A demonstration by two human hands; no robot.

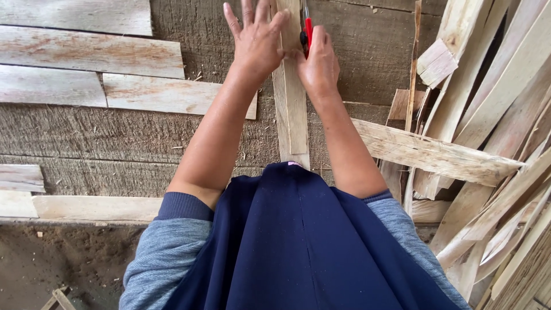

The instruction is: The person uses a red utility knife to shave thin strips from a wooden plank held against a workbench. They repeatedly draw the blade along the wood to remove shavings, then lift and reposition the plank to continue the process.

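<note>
Top centre of frame: left hand (256,40) open flat, pinning wood strip (291,109), right hand (319,64) closed round red tool (307,31), mid-marking; next needs steady strip.

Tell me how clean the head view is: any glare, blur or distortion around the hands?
Head view: soft, even daylight, no glare or hard shadows; left hand and right hand on the upright slat are sharp; the red-handled tool is partly cropped at the top; wide-angle stretch toward the edges.

Soft daylight fills the picture, with no glare. Shadows are faint. Edges bend a little toward three o'clock.
</note>
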